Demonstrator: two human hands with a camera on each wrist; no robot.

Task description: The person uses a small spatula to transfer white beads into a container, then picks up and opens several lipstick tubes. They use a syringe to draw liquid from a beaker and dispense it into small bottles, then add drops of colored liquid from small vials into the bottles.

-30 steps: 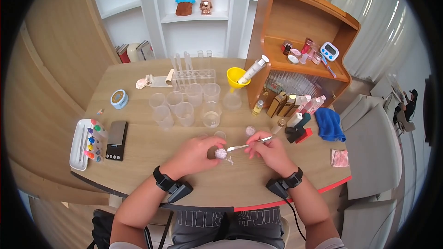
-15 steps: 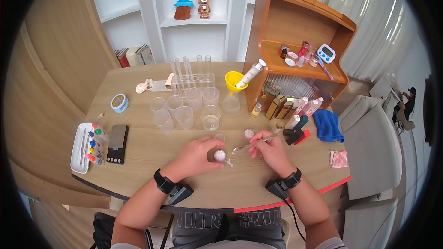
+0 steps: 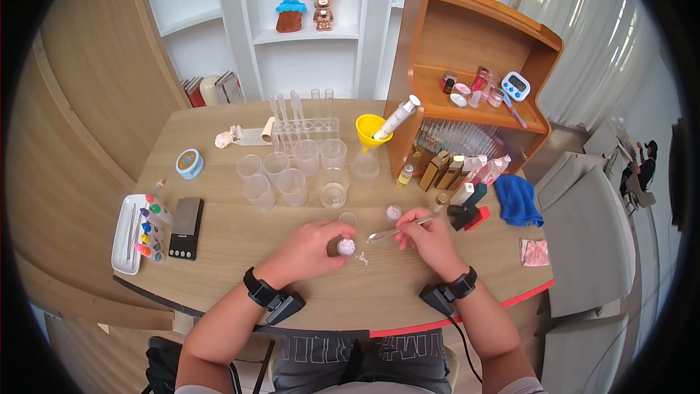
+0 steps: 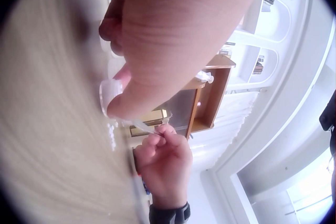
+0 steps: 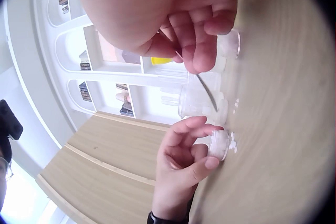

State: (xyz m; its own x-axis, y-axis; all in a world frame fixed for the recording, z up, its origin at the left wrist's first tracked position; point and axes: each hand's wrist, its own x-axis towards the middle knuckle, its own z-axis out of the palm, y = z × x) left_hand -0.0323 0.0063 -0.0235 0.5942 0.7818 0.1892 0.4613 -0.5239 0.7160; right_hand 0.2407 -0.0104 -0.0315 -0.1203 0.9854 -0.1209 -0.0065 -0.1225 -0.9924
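My left hand (image 3: 310, 246) grips a small clear jar (image 5: 218, 145) full of pale pinkish-white bits, thumb and fingers on opposite sides of it, low over the table. Between thumb and fingers my right hand (image 3: 430, 244) pinches a slim metal spatula (image 3: 385, 234). Its tip points left toward the jar, with a gap between them. Some white crumbs (image 3: 363, 257) lie on the wood just beside the jar. Behind my left fingers is a small clear round lid or dish (image 3: 348, 219). A second small jar of pinkish contents (image 3: 394, 212) stands beyond the spatula.
Several clear plastic cups (image 3: 292, 187) and a test tube rack (image 3: 313, 130) stand farther back. A yellow funnel (image 3: 370, 131) holds a white tube. Boxes and bottles line the wooden cabinet (image 3: 430, 66). Leftward are a black scale (image 3: 186, 228) and a white tray (image 3: 125, 237).
The spatula tip has drawn back to the right from the jar's rim, along with my right hand. My left hand keeps hold of the jar, shifted slightly.
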